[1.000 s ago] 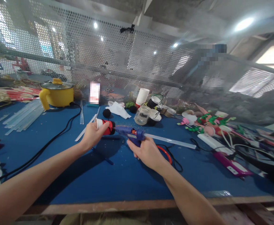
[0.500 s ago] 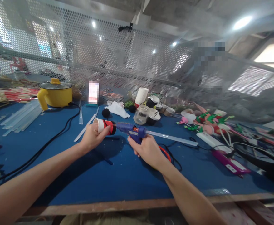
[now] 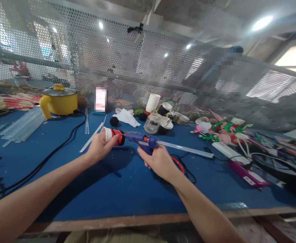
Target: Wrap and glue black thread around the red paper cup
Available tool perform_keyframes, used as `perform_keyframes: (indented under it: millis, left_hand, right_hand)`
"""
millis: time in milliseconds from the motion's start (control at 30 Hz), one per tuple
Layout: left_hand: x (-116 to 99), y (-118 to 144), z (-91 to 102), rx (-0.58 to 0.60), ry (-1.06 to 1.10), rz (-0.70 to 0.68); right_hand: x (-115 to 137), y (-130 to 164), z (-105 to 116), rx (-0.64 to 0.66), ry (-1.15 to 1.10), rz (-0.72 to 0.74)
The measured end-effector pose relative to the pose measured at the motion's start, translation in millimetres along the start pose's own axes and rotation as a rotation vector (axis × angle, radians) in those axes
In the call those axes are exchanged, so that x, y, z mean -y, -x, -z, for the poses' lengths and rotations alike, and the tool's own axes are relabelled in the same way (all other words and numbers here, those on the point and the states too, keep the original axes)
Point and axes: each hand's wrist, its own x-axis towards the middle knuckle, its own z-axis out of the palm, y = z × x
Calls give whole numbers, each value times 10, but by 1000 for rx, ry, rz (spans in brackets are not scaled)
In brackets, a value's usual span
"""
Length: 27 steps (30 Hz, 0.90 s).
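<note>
My left hand (image 3: 99,147) is closed around a paper cup (image 3: 109,134), white inside and wrapped in red and black, lying sideways with its mouth to the left. In my right hand (image 3: 160,161) is a blue glue gun (image 3: 141,140), gripped by its handle. Its nozzle points left at the cup's black end; whether it touches cannot be made out. A long clear glue stick (image 3: 185,149) sticks out of the gun's back. Behind the cup rests a black pompom (image 3: 114,121), beside a white cloth or tissue (image 3: 126,118).
A yellow electric pot (image 3: 62,101) stands back left, near clear glue sticks (image 3: 24,126). A phone with a lit screen (image 3: 100,99) is upright at the back. Stacked white cups (image 3: 153,103) and a clear jar (image 3: 152,124) stand centre-back. Power strips (image 3: 249,175) and cords lie right.
Hardly anything differs. Both hands keep the cup and glue gun in nearly the same place, and the view has shifted very slightly.
</note>
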Motion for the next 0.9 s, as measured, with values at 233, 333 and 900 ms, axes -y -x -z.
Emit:
perform_keyframes:
  millis: [233, 333, 900]
  left_hand:
    - [62, -29, -2, -19, 50, 210]
    - [66, -42, -2, -31, 105, 276]
    - [53, -33, -3, -35, 77, 273]
  right_hand:
    - [-7, 27, -18, 32, 7, -7]
    - [-29, 33, -44, 35, 58, 22]
    - [-24, 34, -45, 60, 22, -12]
